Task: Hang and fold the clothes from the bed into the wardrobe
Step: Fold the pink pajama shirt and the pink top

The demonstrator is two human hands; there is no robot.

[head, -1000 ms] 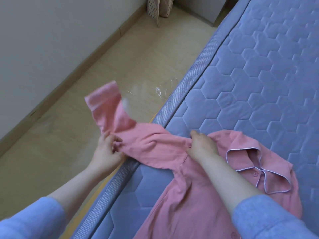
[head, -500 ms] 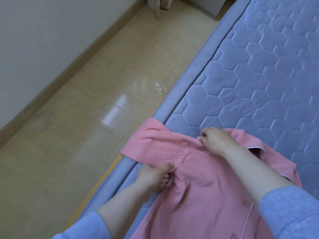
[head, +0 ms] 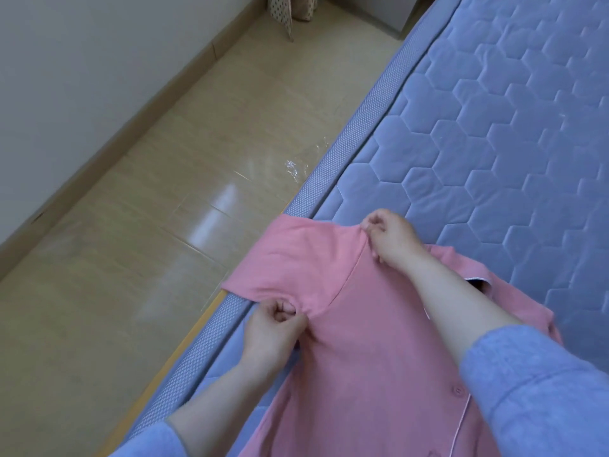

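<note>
A pink button-front shirt (head: 369, 351) with white piping lies flat on the blue quilted mattress (head: 478, 143), close to its left edge. Its folded sleeve sticks out over the mattress border. My left hand (head: 275, 331) pinches the fabric at the underarm of that sleeve. My right hand (head: 392, 239) pinches the shoulder seam at the top of the same sleeve. My right forearm hides much of the collar. No wardrobe is in view.
Beige tiled floor (head: 164, 242) runs along the left of the bed, bounded by a pale wall with a skirting board. A scrap of clear plastic (head: 293, 166) lies on the floor beside the mattress. A dotted fabric item (head: 283, 11) stands at the top.
The sleeve that my left hand held up over the floor has been folded in. My left hand has moved to the underarm, my right hand up to the shoulder seam.
</note>
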